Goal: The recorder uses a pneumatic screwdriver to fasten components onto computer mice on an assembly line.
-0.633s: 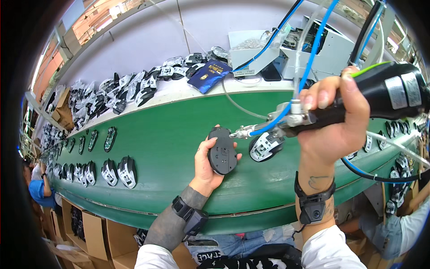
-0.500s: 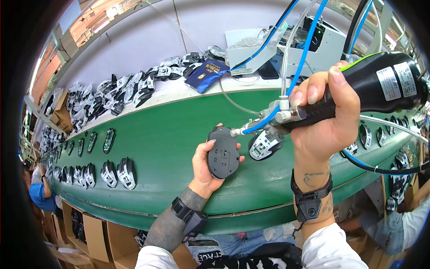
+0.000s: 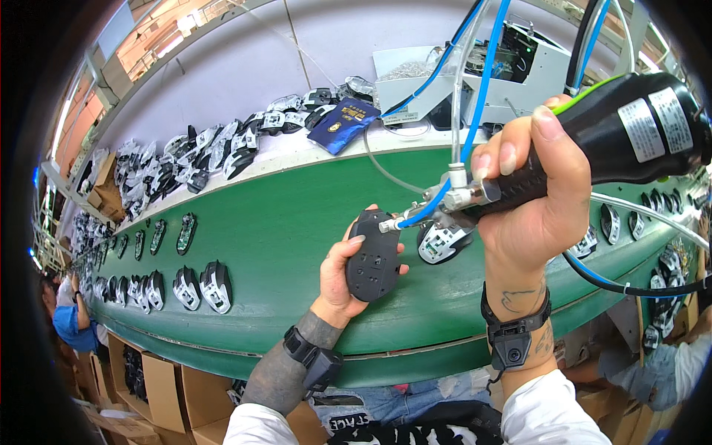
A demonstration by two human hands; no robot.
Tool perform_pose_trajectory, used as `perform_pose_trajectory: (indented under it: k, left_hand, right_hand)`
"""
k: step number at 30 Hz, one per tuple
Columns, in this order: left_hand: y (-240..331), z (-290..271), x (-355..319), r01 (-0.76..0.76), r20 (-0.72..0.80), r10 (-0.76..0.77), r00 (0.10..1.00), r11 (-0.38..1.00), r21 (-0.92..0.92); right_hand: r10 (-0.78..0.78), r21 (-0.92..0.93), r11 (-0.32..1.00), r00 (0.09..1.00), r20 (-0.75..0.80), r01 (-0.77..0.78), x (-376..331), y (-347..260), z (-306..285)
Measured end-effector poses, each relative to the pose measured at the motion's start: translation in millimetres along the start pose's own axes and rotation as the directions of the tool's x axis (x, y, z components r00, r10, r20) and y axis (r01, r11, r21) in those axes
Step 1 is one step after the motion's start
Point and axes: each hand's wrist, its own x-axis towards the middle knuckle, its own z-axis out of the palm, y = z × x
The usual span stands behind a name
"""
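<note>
My left hand grips a black computer mouse, its underside turned up toward me. Wrapped round the handle of a black electric screwdriver is my right hand. Its metal tip, fed by a clear tube and a blue hose, points left at the upper end of the mouse; whether the tip touches it I cannot tell. Just behind the tool tip a white-and-black mouse shell lies on the green conveyor belt.
Rows of mouse shells and circuit boards lie on the belt at left; more shells are at right. Bagged shells, a blue booklet and a white screw-feeder box stand on the back shelf. Cardboard boxes and other people are beside the belt.
The screwdriver and my right hand have shifted slightly left and down. The mouse has tilted a little in my left hand. Parts on the belt have drifted slightly to the right.
</note>
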Motion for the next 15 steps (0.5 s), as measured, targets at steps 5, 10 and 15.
perform_pose_trajectory:
  k: [5, 10, 15]
  left_hand:
    - [6.9, -13.1, 8.9, -0.156, -0.232, 0.205, 0.951, 0.964, 0.215]
    - [14.6, -18.2, 11.2, -0.213, -0.242, 0.199, 0.950, 0.976, -0.034]
    - [19.9, -9.8, 5.7, -0.219, -0.213, 0.188, 0.959, 0.967, -0.132]
  right_hand:
    - [0.082, 0.101, 0.992, 0.997, -0.003, -0.081, 0.0, -13.3, 2.9]
    - [0.146, 0.031, 0.988, 0.987, 0.064, -0.148, -16.1, -12.8, 15.9]
    - [0.223, -0.064, 0.974, 0.968, 0.119, -0.216, -23.3, -11.7, 28.4]
